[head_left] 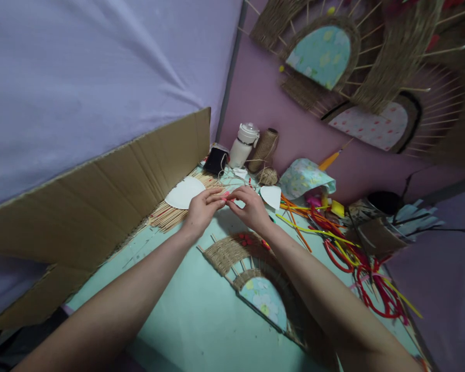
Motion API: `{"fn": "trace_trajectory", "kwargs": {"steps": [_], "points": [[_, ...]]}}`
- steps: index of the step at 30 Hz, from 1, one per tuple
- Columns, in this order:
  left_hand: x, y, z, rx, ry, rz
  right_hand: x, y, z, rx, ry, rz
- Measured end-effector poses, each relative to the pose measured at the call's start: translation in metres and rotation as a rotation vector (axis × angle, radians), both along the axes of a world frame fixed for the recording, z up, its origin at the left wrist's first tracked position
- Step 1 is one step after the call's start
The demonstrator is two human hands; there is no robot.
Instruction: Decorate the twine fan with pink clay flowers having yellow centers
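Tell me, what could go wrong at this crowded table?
The small red piece held by the left hand and right hand could slip. The right forearm passes over the woven fan and might brush it. The white bottle stands beside the twine spool; a bump might tip either.

Dim, soft light covers the desk (174, 305), its source out of view, with the sheet (81, 77) beyond the left edge among the palest areas. Shadow pools beneath the right forearm (313, 268) and along the near edge. Hangings (395, 67) above the far edge smear with blur; wide-angle distortion stretches both forearms. The pink piece (227, 197) at the fingertips (221, 201) lacks sharp detail.
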State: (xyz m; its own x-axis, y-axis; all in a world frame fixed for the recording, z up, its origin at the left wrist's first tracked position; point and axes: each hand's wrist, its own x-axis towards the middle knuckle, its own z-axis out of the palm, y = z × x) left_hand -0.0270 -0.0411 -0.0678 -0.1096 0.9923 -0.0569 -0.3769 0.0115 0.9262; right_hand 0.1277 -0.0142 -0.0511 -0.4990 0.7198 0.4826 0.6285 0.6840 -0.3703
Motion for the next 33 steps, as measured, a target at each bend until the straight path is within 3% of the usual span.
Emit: {"fn": "trace_trajectory", "kwargs": {"steps": [10, 15, 19, 24, 33], "points": [[-0.002, 0.001, -0.007, -0.023, 0.007, -0.091, 0.0, -0.001, 0.002, -0.021, -0.076, 0.019], [-0.004, 0.001, -0.006, -0.013, 0.092, -0.13, -0.002, 0.004, 0.0, -0.267, 0.154, -0.001], [-0.008, 0.004, -0.004, -0.065, 0.096, -0.074, 0.003, 0.022, 0.001, -0.3, 0.197, -0.089], [-0.011, 0.007, -0.006, -0.13, 0.003, -0.046, 0.004, 0.039, 0.001, -0.191, 0.014, -0.141], [-0.01, 0.007, 0.002, -0.168, -0.171, -0.036, -0.007, 0.03, -0.009, -0.047, -0.41, -0.118]]}}
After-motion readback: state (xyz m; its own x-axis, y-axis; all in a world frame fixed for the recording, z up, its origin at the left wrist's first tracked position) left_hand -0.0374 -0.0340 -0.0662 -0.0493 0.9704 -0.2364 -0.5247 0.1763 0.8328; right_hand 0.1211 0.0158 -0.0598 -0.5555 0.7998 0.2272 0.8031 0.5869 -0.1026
